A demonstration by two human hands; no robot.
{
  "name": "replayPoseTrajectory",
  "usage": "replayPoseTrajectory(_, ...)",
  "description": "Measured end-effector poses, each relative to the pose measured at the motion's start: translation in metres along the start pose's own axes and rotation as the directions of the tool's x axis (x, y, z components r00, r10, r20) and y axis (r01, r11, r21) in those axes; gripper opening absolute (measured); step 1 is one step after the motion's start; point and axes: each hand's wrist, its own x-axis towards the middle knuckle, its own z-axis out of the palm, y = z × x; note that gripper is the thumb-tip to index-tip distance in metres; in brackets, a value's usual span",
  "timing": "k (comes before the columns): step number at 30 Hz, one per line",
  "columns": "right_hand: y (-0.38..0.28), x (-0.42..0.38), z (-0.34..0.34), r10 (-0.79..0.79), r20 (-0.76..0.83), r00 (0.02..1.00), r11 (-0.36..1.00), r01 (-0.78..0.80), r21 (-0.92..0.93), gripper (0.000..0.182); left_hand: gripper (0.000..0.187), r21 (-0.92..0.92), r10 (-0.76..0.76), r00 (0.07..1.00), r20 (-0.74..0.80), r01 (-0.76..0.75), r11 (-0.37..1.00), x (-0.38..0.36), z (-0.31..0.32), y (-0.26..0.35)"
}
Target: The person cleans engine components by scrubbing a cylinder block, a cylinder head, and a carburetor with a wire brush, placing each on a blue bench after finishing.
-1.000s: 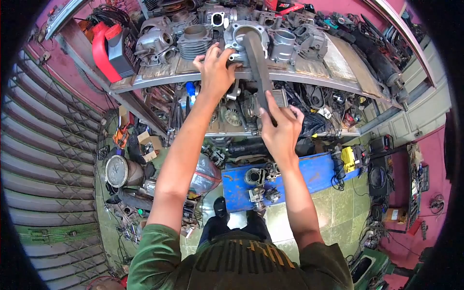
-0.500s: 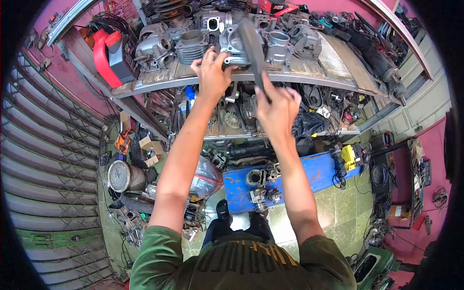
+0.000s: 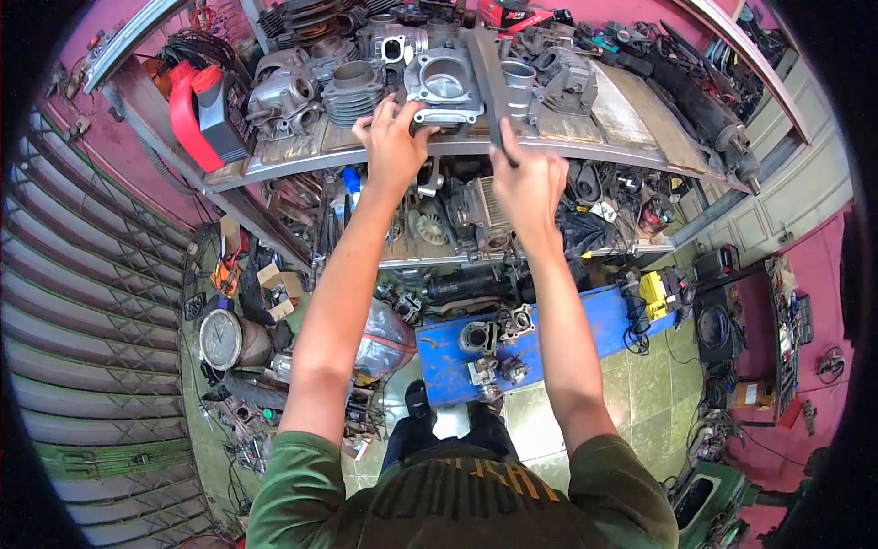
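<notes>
An engine cylinder block (image 3: 450,116) with a round bore stands on the shelf edge, its open top facing me. My left hand (image 3: 393,139) grips its lower left corner, fingers bent around the edge. In my right hand (image 3: 530,183) is a long, flat, dark tool (image 3: 490,78), narrow at the grip and wider toward its far end. The tool points away from me, along the right side of the block. A finned cylinder (image 3: 353,91) sits just left of the block, and a smooth metal cylinder (image 3: 519,91) is partly hidden behind the tool.
More engine parts (image 3: 285,96) crowd the shelf (image 3: 585,146), with a red and black bottle (image 3: 208,119) at its left end. Below, a lower shelf holds a finned part (image 3: 491,206). A blue bench (image 3: 585,320) bears several metal parts and a yellow item (image 3: 658,295).
The tool, blurred across the block's bore before, is now sharper and further right, so the bore shows. My right hand has shifted slightly; the left keeps its grip on the block.
</notes>
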Motion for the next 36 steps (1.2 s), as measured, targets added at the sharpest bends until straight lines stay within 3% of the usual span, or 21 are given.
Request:
replayPoseTrajectory(2, 0.003, -0.038, -0.003, 0.005, 0.009, 1.000, 0.993, -0.006, 0.115, 0.040, 0.038, -0.006, 0.010, 1.000, 0.007, -0.010, 1.000, 0.004, 0.000, -0.002)
replayPoseTrajectory(4, 0.002, -0.071, -0.002, 0.016, -0.100, 0.995, 0.968, 0.009, 0.252, 0.043, 0.038, -0.013, 0.004, 1.000, 0.022, -0.004, 1.000, -0.001, 0.000, -0.003)
replayPoseTrajectory(6, 0.005, -0.057, -0.008, 0.084, -0.098, 0.992, 0.954, -0.052, 0.294, 0.042, 0.037, -0.006, 0.012, 1.000, 0.008, -0.012, 1.000, 0.000, 0.002, -0.004)
replayPoseTrajectory(9, 0.005, -0.017, -0.002, 0.252, -0.032, 0.967, 0.908, -0.225, 0.353, 0.043, 0.038, -0.006, 0.005, 1.000, 0.012, -0.005, 1.000, -0.001, 0.001, -0.003)
replayPoseTrajectory(12, 0.004, -0.047, 0.009, 0.259, 0.030, 0.965, 0.887, -0.250, 0.388, 0.043, 0.038, -0.016, 0.008, 1.000, 0.011, -0.008, 1.000, 0.000, -0.001, 0.000)
replayPoseTrajectory(13, -0.004, -0.065, 0.002, 0.316, 0.087, 0.945, 0.849, -0.323, 0.419, 0.043, 0.038, -0.013, 0.009, 1.000, 0.008, -0.009, 1.000, 0.001, 0.000, -0.001)
replayPoseTrajectory(16, 0.001, -0.075, 0.009, 0.254, -0.161, 0.954, 0.788, -0.107, 0.606, 0.041, 0.038, -0.032, 0.029, 0.999, -0.014, -0.029, 0.999, 0.001, 0.001, -0.003)
replayPoseTrajectory(18, 0.006, -0.045, 0.005, 0.188, -0.136, 0.973, 0.891, -0.110, 0.441, 0.039, 0.037, -0.034, 0.017, 1.000, -0.018, -0.017, 0.999, 0.000, 0.001, -0.002)
replayPoseTrajectory(19, -0.001, -0.029, -0.002, 0.069, -0.170, 0.983, 0.949, -0.012, 0.314, 0.038, 0.037, -0.032, 0.016, 1.000, -0.018, -0.017, 0.999, 0.000, 0.000, -0.001)
replayPoseTrajectory(22, -0.006, -0.021, 0.005, -0.079, -0.098, 0.992, 0.990, 0.089, 0.108, 0.040, 0.037, -0.028, 0.009, 1.000, -0.009, -0.009, 1.000, 0.000, -0.001, -0.001)
replayPoseTrajectory(29, -0.010, -0.054, 0.008, -0.081, -0.089, 0.993, 0.994, 0.087, 0.065, 0.042, 0.043, -0.014, -0.013, 1.000, 0.000, 0.013, 1.000, -0.001, -0.010, 0.010)
replayPoseTrajectory(32, -0.007, -0.056, 0.013, -0.110, -0.113, 0.987, 0.993, 0.115, 0.037, 0.042, 0.047, -0.137, -0.067, 0.997, 0.028, 0.070, 0.988, 0.002, -0.023, 0.018)
replayPoseTrajectory(34, -0.006, -0.059, 0.014, -0.117, -0.116, 0.986, 0.993, 0.120, 0.020, 0.042, 0.048, -0.200, -0.199, 0.971, 0.132, 0.223, 0.954, 0.005, -0.028, 0.015)
replayPoseTrajectory(36, -0.005, -0.061, 0.015, -0.128, -0.118, 0.985, 0.992, 0.129, 0.001, 0.043, 0.050, -0.116, -0.196, 0.971, 0.139, 0.212, 0.970, 0.023, -0.028, 0.011)
